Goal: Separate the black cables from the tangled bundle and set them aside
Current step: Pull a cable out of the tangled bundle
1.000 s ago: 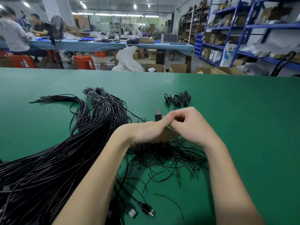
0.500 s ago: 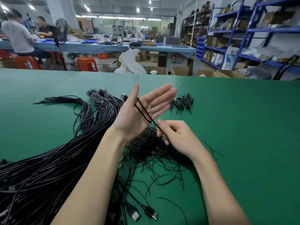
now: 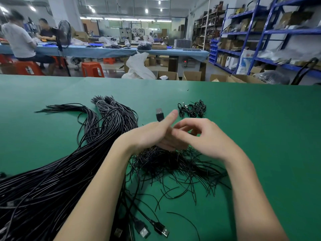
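Observation:
A thick bundle of long black cables (image 3: 52,180) lies across the left of the green table (image 3: 260,136). Under my hands sits a tangled heap of thin black strands (image 3: 173,162). My left hand (image 3: 149,134) is held above that heap with fingers stretched out, and its thumb pins one black cable whose USB plug (image 3: 159,114) sticks up behind it. My right hand (image 3: 208,138) is right beside the left fingertips. Its fingers are curled and pinch the same cable, most of which is hidden between the hands.
A small pile of coiled black cables (image 3: 192,108) sits farther back, right of the plug. Several loose USB plugs (image 3: 156,228) lie near the front edge between my forearms. Beyond the table are cardboard boxes, blue shelving at right, and seated people at far left.
My left hand rose and opened flat with the cable looped over it. It has now dropped again and my right hand has come up against its fingers. The plug stays at the left thumb.

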`<state>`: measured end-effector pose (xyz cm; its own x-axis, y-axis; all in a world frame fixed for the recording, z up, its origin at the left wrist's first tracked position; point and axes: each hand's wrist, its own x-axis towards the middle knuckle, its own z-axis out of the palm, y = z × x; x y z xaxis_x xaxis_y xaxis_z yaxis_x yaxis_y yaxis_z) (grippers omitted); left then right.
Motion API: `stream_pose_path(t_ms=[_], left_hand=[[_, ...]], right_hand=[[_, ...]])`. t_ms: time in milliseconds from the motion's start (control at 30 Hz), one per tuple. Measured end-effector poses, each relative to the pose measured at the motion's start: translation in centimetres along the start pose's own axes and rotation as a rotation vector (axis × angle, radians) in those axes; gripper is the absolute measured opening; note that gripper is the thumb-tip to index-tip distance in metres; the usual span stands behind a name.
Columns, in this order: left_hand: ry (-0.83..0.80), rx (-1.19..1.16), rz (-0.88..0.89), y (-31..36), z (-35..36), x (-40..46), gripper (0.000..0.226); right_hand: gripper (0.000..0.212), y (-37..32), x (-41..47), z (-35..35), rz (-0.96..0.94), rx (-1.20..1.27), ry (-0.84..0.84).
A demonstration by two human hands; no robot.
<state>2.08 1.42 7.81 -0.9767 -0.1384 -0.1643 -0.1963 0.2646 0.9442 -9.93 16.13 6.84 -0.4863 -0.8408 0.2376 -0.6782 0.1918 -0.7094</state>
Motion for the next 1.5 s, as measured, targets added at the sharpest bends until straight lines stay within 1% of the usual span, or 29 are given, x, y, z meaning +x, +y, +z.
stream_pose_path(t_ms=[67, 167, 200, 233, 267, 300, 367, 400, 433, 500, 533, 600, 667, 733, 767, 833, 933, 1000, 1133, 1233, 1300, 1333, 1400, 1500], left_hand=[[0.042, -0.041, 0.038, -0.2, 0.0, 0.2, 0.089], [0.043, -0.166, 0.035, -0.3, 0.4, 0.3, 0.089], [0.019, -0.182, 0.033, -0.4, 0.6, 0.4, 0.091], [-0.021, -0.188, 0.034, -0.4, 0.7, 0.4, 0.093], [-0.068, -0.206, 0.039, -0.4, 0.9, 0.5, 0.094], [-0.102, -0.24, 0.046, -0.3, 1.2, 0.5, 0.093], [-0.098, -0.271, 0.077, -0.2, 1.5, 0.5, 0.086], [-0.078, -0.24, 0.107, -0.2, 1.7, 0.5, 0.079], [-0.07, -0.183, 0.134, -0.3, 1.8, 0.5, 0.069], [-0.118, -0.054, 0.157, -0.4, 2.1, 0.2, 0.053], [-0.153, 0.006, 0.156, -0.4, 2.3, 0.1, 0.049], [-0.162, 0.089, 0.156, -0.4, 2.9, 0.1, 0.046], [-0.1, 0.115, 0.169, -0.4, 3.1, 0.4, 0.045], [-0.1, 0.126, 0.165, -0.4, 3.0, 0.5, 0.042], [-0.132, 0.116, 0.153, -0.3, 3.1, 0.4, 0.04], [-0.184, 0.01, 0.142, -0.4, 3.2, 0.3, 0.038], [-0.219, -0.148, 0.177, -0.5, 3.2, 0.3, 0.038], [-0.239, -0.149, 0.2, -0.8, 3.0, 0.6, 0.039], [-0.266, -0.179, 0.212, -1.4, 2.7, 0.9, 0.044], [-0.22, -0.201, 0.214, -1.6, 2.5, 1.0, 0.04], [-0.154, -0.244, 0.215, -1.8, 2.4, 1.1, 0.042], [-0.104, -0.285, 0.217, -1.9, 2.4, 1.2, 0.044], [0.017, -0.391, 0.239, -2.1, 2.0, 1.5, 0.048], [0.175, -0.596, 0.319, -2.2, 1.1, 2.1, 0.051]], right_hand=[[0.033, -0.1, -0.3, -0.3, 0.028, 0.009, -0.043], [0.019, -0.2, -0.4, 0.3, 0.019, -0.027, 0.069], [0.014, -0.3, -0.3, 0.4, -0.012, 0.051, 0.093], [0.012, -0.6, -0.1, 0.5, -0.03, 0.183, 0.107], [0.012, -0.9, 0.1, 0.6, -0.025, 0.324, 0.11], [0.018, -1.3, 0.2, 0.7, -0.004, 0.441, 0.115], [0.037, -2.2, 0.3, 0.9, 0.054, 0.585, 0.132], [0.043, -2.4, 0.2, 0.9, 0.081, 0.614, 0.125], [0.044, -2.5, 0.2, 1.0, 0.104, 0.612, 0.108], [0.034, -2.5, 0.0, 0.9, 0.124, 0.564, 0.065], [0.029, -2.4, -0.1, 0.8, 0.118, 0.554, 0.045], [0.027, -2.3, -0.3, 0.4, 0.081, 0.566, -0.029], [0.029, -2.3, -0.7, -0.1, 0.041, 0.569, -0.118], [0.021, -2.2, -0.8, -0.2, 0.023, 0.569, -0.136], [0.016, -2.2, -0.7, -0.1, 0.023, 0.573, -0.11], [0.011, -2.1, -0.3, 0.5, 0.053, 0.613, -0.01], [0.011, -2.3, 0.2, 1.4, 0.112, 0.753, 0.12], [0.015, -2.4, 0.3, 1.6, 0.121, 0.826, 0.162], [0.01, -2.2, 0.6, 1.5, 0.066, 0.776, 0.179], [0.013, -2.0, 0.8, 1.4, 0.056, 0.764, 0.207], [0.017, -1.5, 0.8, 1.5, 0.118, 0.784, 0.215], [0.022, -1.2, 0.8, 1.5, 0.157, 0.752, 0.208], [0.038, -0.2, 0.6, 1.3, 0.229, 0.637, 0.135], [0.054, 1.2, -0.2, 0.8, 0.267, 0.493, -0.096]])
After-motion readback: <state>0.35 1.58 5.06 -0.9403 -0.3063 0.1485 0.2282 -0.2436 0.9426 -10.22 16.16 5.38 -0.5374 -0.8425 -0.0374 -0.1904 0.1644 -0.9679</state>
